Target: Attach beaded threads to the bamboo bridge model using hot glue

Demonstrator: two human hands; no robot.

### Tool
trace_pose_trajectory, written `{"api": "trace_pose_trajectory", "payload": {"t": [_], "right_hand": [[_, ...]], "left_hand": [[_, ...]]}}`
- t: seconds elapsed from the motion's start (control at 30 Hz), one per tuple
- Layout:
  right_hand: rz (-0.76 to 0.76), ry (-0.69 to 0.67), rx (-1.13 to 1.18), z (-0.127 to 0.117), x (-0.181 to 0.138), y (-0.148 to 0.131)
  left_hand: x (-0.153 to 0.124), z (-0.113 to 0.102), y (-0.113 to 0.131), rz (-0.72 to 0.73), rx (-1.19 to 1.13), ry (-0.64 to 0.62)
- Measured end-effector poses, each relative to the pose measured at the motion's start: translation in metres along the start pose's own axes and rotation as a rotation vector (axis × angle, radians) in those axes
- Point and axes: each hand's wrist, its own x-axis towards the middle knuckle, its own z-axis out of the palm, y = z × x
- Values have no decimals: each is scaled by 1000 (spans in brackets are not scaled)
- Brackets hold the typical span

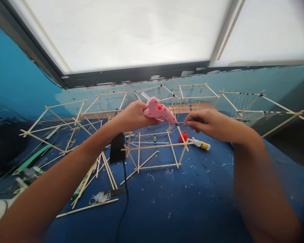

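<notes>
My left hand (pixel 131 116) is shut tight around the pink plastic glue gun (pixel 158 111). The gun lies slanted. Its back end points to 10 o'clock and its dark tip points to 4 o'clock. My right hand (pixel 207 125) is at 3 o'clock from that tip, just beside it. Its fingers are pinched narrow on a thin pale bit (pixel 182 125). It is too small for me to tell what it is. So the tip and the pinch almost meet, and my left hand is the one that steers the gun.

Both hands hang over the small frame of thin wooden sticks (pixel 154 146), near its far right corner. At 6 o'clock from my right hand lie a small red thing (pixel 183 136) and a white glue bottle with a yellow label (pixel 201 144), close together. A flat black phone (pixel 117 148) stands at the frame's left side, and a black cord (pixel 125 189) runs toward me from it.

More big stick frames (pixel 187 92) crowd the far edge at 12 o'clock. The blue desk (pixel 192 202) has its open room near me, at 6 o'clock.
</notes>
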Motion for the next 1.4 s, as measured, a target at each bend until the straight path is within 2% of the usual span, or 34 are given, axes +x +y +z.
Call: {"api": "trace_pose_trajectory", "payload": {"t": [0.8, 1.4], "right_hand": [[-5, -6, -16, -1, -1, 0], [-5, -23, -25, -2, -2, 0]], "left_hand": [[0, 2, 2, -47, 75, -12], [-4, 0, 6, -41, 108, 47]]}}
